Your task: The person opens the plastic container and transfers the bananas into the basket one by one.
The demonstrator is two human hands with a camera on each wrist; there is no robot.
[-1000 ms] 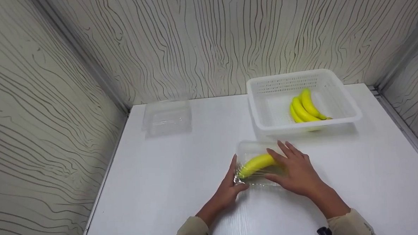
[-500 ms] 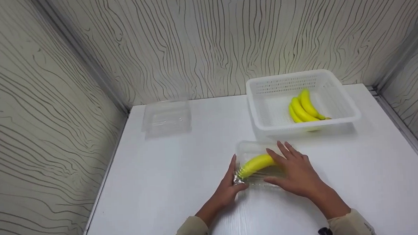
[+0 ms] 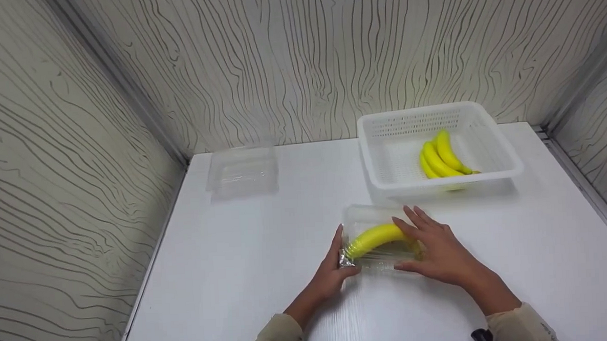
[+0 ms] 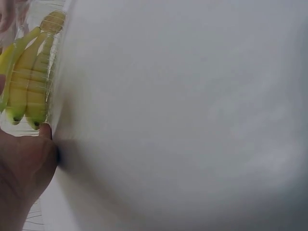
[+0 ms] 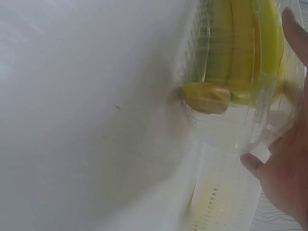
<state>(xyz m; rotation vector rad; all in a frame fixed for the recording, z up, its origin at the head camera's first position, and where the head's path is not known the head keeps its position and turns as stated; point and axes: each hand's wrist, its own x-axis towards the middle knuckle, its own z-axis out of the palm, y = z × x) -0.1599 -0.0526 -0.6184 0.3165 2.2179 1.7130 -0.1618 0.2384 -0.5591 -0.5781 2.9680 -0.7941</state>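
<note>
Your right hand (image 3: 436,249) lies flat over the lid of the clear plastic box (image 3: 373,239), fingers straight and spread, thumb along the near edge — pressing down on the top. Your left hand (image 3: 333,269) sits at the box's left end, fingers straight against its side and thumb at the near corner, bracing it. Inside the box there's a bunch of yellow bananas (image 3: 375,236), curved along its length; your left wrist view shows the tips (image 4: 24,82) right up against the clear wall, just above your thumb. The box rests on the white table (image 3: 246,275), near the middle, towards you. Beyond it on the right stands a white perforated basket (image 3: 384,151) with another bunch of bananas (image 3: 441,157) inside — well apart from your hands. Off at the far left corner sits an empty clear container (image 3: 242,170)
</note>
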